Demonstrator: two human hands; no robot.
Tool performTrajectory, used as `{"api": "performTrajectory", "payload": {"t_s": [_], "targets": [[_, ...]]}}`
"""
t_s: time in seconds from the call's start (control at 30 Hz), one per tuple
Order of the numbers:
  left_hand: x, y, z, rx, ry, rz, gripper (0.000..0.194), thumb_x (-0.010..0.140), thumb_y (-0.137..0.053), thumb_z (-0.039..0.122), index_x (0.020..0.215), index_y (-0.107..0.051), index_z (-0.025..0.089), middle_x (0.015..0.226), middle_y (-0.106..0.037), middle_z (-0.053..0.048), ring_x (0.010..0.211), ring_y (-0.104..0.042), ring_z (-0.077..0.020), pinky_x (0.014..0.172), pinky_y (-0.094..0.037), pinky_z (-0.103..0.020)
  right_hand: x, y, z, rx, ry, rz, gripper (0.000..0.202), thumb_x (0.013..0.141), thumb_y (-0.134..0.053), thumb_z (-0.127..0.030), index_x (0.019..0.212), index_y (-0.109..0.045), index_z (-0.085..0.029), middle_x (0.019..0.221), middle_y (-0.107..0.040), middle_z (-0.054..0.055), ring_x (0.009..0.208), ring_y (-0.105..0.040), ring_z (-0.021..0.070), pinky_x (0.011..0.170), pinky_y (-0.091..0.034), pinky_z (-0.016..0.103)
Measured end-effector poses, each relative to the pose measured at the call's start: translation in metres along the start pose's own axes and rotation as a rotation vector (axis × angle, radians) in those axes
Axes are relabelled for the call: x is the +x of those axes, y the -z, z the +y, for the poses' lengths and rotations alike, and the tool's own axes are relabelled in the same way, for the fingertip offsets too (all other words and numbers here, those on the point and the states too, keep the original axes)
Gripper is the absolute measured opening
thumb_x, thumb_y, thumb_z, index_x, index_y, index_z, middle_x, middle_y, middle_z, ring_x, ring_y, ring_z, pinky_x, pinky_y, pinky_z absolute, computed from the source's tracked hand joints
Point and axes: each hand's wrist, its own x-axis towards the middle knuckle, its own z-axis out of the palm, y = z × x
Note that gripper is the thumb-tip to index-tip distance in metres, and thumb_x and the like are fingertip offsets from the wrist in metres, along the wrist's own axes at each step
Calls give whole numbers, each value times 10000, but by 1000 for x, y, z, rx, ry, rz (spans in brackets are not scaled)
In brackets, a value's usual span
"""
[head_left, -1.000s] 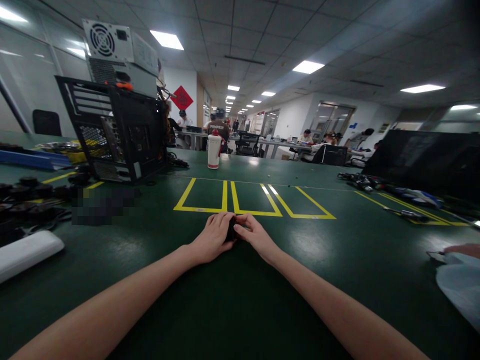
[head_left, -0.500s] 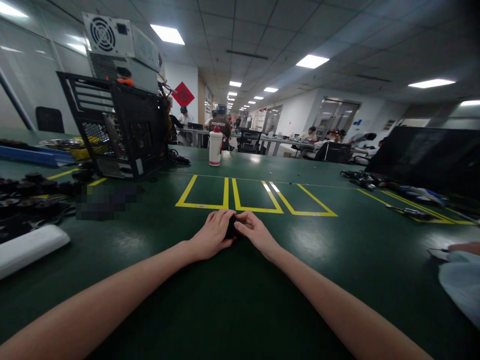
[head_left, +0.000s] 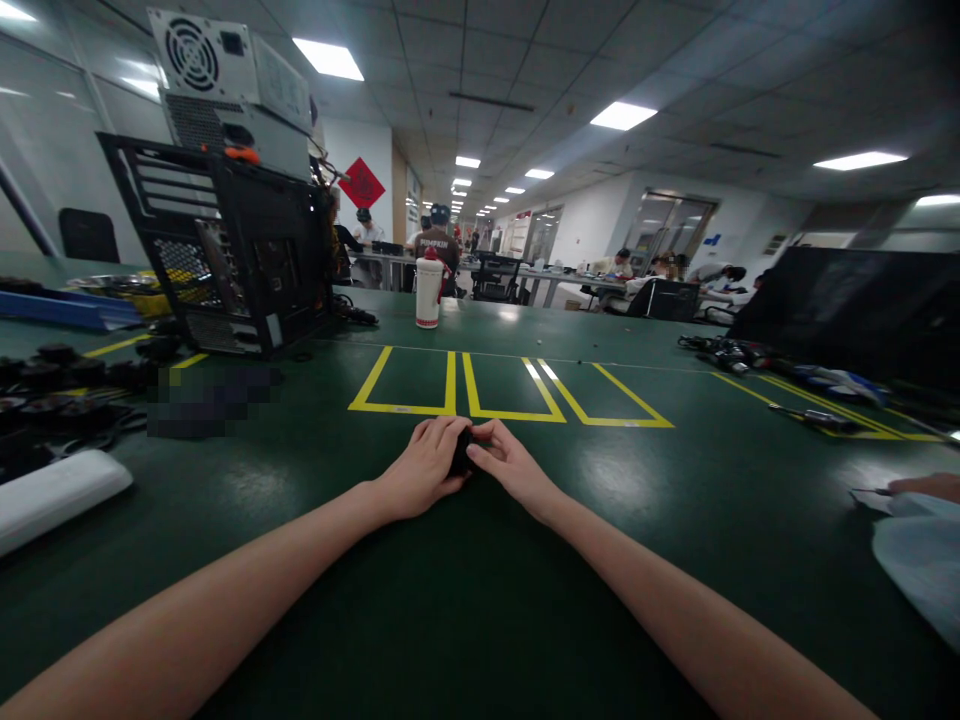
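Note:
A small black object (head_left: 461,452) sits between my two hands on the green table (head_left: 480,600); fingers cover most of it, so its kind does not show. My left hand (head_left: 426,465) is wrapped over its left side, fingers on top and thumb low at the near side. From the right, my right hand (head_left: 510,462) pinches its edge with thumb and fingertips. Just beyond my fingers lie frames of yellow tape (head_left: 514,415) stuck to the tabletop.
On the left stands a black computer case (head_left: 247,250) with power supplies (head_left: 232,90) on top. Black parts (head_left: 67,380) and a white object (head_left: 64,500) lie nearer. A white bottle (head_left: 428,292) stands ahead. At right are cables (head_left: 724,352), a dark screen (head_left: 847,300) and another person's sleeve (head_left: 919,550).
The view has shifted slightly, so the surroundings sit a little left and higher. My hands keep the same hold on the black object.

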Motion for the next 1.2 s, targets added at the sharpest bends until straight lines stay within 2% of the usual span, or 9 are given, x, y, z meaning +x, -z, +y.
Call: {"api": "performTrajectory", "payload": {"t_s": [0.1, 0.23, 0.33, 0.53, 0.7, 0.87, 0.97, 1.07, 1.2], "targets": [[1, 0, 0, 7, -1, 3, 591, 750, -549, 238, 1241, -225, 191, 1207, -398, -96, 1141, -378, -244, 977, -284, -430, 4, -1, 4, -24, -13, 60, 170, 753, -547, -313, 886, -505, -215, 941, -544, 6, 901, -535, 148, 821, -438, 330], [1, -2, 0, 20, 4, 9, 584, 741, -548, 227, 1230, -231, 189, 1194, -405, -100, 1129, -387, -254, 963, -292, -446, 10, 0, 10, 16, -74, 102, 266, 721, -583, -323, 944, -516, -196, 966, -567, 30, 944, -530, 167, 849, -422, 354], [1, -3, -1, 22, 7, 11, 582, 740, -540, 230, 1229, -225, 196, 1198, -402, -101, 1130, -386, -264, 957, -287, -466, 9, 1, 10, 27, -84, 76, 287, 712, -592, -321, 957, -526, -186, 978, -573, 38, 958, -532, 174, 873, -408, 365], [1, -2, -2, 11, 8, 0, 587, 732, -540, 212, 1231, -230, 193, 1195, -400, -100, 1129, -385, -259, 960, -292, -452, -1, -1, 4, 59, 3, -4, 311, 660, -650, -222, 918, -477, -226, 990, -534, 8, 960, -536, 161, 869, -419, 349], [1, -3, -2, 21, 0, 16, 583, 742, -548, 231, 1233, -240, 171, 1196, -397, -108, 1128, -382, -251, 963, -294, -426, 0, -5, 3, 22, 24, 77, 180, 706, -601, -264, 834, -487, -208, 879, -531, -4, 861, -552, 148, 802, -444, 331], [1, -3, -1, 21, 5, 19, 577, 744, -544, 230, 1230, -238, 180, 1189, -405, -101, 1122, -387, -251, 958, -302, -432, 4, -4, 6, -43, -31, 142, 286, 702, -606, -273, 952, -486, -208, 985, -538, 32, 952, -525, 170, 847, -425, 360], [1, -2, 0, 23, 6, 13, 584, 740, -552, 228, 1231, -239, 178, 1192, -403, -99, 1122, -385, -245, 963, -300, -421, 3, -2, 7, -63, -56, 94, 326, 724, -583, -272, 1027, -485, -204, 1051, -534, 51, 997, -514, 179, 879, -406, 374], [1, -1, 0, 31, 1, 4, 603, 732, -561, 219, 1236, -235, 171, 1192, -402, -101, 1120, -382, -241, 968, -295, -414, 1, -3, 6, -33, -20, 31, 282, 735, -572, -250, 1001, -490, -205, 1034, -542, 38, 992, -523, 173, 875, -412, 360], [1, -1, -1, 36, -14, 16, 610, 727, -565, 216, 1235, -231, 169, 1188, -401, -101, 1120, -380, -242, 967, -295, -415, -2, -6, 6, -19, 26, 43, 250, 735, -577, -245, 961, -474, -223, 1016, -527, 14, 949, -537, 155, 836, -427, 327]]}}
